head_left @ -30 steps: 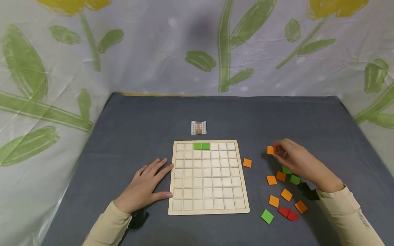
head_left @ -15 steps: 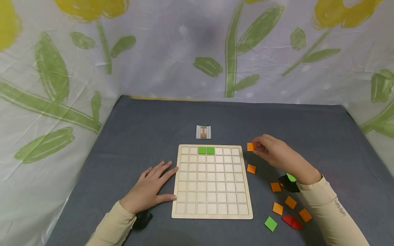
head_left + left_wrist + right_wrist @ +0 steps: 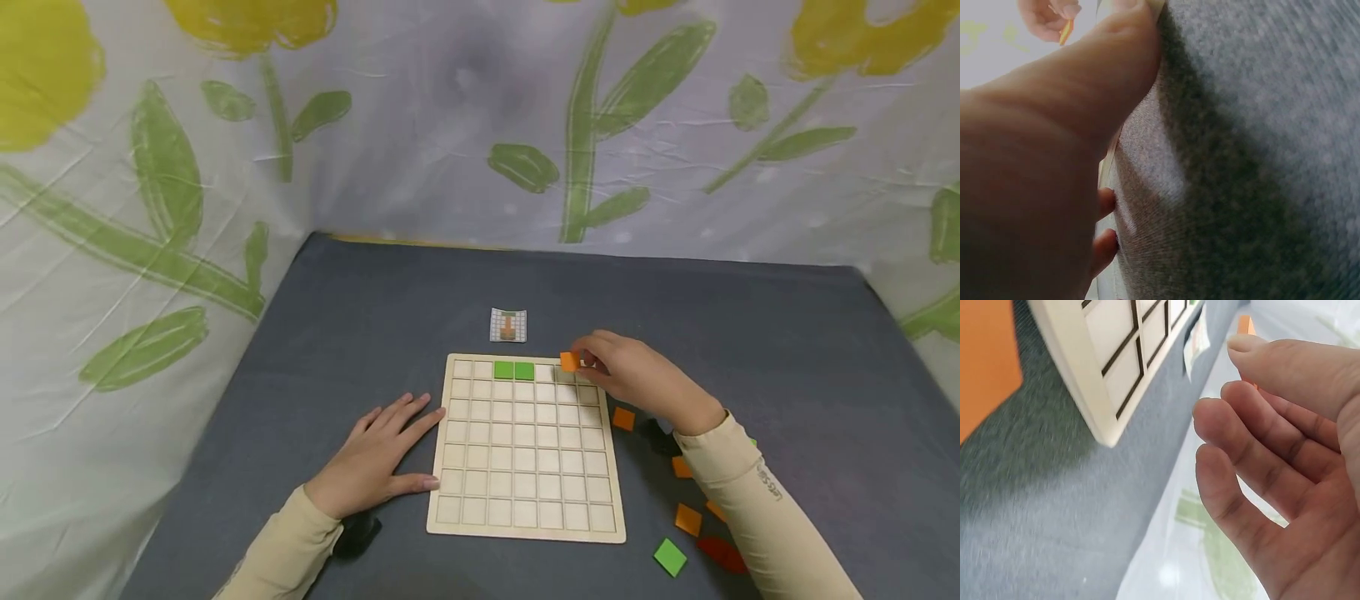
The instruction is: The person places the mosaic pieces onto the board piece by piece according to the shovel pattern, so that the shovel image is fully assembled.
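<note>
A pale wooden grid board (image 3: 525, 534) lies in front of the person, two green square tiles (image 3: 513, 371) side by side in its far row. Between thumb and fingers, the right hand (image 3: 633, 379) pinches an orange square tile (image 3: 569, 362) over the board's far right corner; the right wrist view shows the tile's thin edge (image 3: 1245, 325) at the thumb tip. The left hand (image 3: 382, 458) lies with fingers spread at the board's left edge, thumb and a fingertip touching it. In the left wrist view the left thumb (image 3: 1129, 56) reaches toward the board.
Behind the board lies a small card (image 3: 508, 325) with a coloured grid pattern. One loose orange tile (image 3: 624, 418) sits right of the board. Nearer, another orange tile (image 3: 688, 520), a green tile (image 3: 670, 557) and red pieces (image 3: 722, 554) lie partly under the right sleeve.
The right hand has carried the orange tile leftward from the loose tiles to over the board's far right corner. The left hand stays at the board's edge. The head view has shifted slightly.
</note>
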Demonstrator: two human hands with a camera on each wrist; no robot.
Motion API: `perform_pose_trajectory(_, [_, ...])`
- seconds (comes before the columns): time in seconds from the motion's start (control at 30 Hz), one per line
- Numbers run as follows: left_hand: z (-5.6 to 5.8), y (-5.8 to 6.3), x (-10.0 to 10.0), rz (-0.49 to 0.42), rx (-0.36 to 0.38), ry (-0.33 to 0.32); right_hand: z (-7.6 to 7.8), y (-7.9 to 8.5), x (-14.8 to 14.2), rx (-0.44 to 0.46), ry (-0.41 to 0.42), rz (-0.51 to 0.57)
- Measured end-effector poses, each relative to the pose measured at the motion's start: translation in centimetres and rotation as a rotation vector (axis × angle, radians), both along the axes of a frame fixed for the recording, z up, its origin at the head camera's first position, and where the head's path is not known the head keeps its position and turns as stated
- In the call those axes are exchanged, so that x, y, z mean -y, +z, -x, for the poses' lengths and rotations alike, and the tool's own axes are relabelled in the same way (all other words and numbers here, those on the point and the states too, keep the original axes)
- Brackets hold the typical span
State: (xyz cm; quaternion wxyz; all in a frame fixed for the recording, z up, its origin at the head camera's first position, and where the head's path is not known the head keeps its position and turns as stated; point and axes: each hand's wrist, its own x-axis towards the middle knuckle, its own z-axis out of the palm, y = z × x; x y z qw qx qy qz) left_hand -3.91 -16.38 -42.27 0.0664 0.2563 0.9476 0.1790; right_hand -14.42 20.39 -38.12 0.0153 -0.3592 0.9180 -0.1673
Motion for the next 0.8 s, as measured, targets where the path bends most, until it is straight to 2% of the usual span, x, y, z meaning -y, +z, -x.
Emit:
perform_pose_trajectory(0.17, [0.0,0.0,-0.1,-0.001,0.014,0.003,0.4,-0.4,0.8,-0.009,0.017,-0.004])
perform_pose_trajectory(0.4, [0.0,0.2,-0.2,0.011,0.008,0.002,0.7,-1.2,1.4,0.041,0.01,-0.013])
perform_pose_trajectory(0.8, [0.0,0.1,-0.2,0.01,0.017,0.008,0.5,-2.4,2.4,0.006,0.061,-0.005])
